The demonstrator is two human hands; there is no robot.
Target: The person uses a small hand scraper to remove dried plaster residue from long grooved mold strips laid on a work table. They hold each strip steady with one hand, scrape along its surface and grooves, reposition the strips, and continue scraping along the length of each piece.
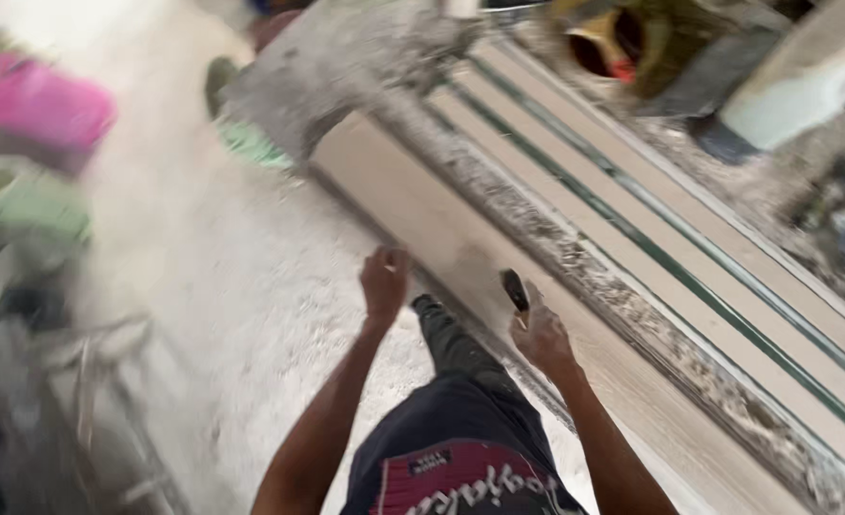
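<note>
The view is blurred by motion. My left hand (384, 279) is loosely curled over the near edge of a long beige tile (413, 205) lying on the floor; whether it touches the tile is unclear. My right hand (539, 336) is closed around a small dark tool (515, 289) that sticks up from the fist above the same tile. My dark trouser leg (451, 343) stretches out between both arms.
A band of grey mortar (575, 257) runs along the tile's far side, beside beige strips with green lines (651, 238). Pink (46, 105) and green (41, 205) objects lie at the left, a metal frame (98, 362) below them. Green sandals (251, 143) rest farther off.
</note>
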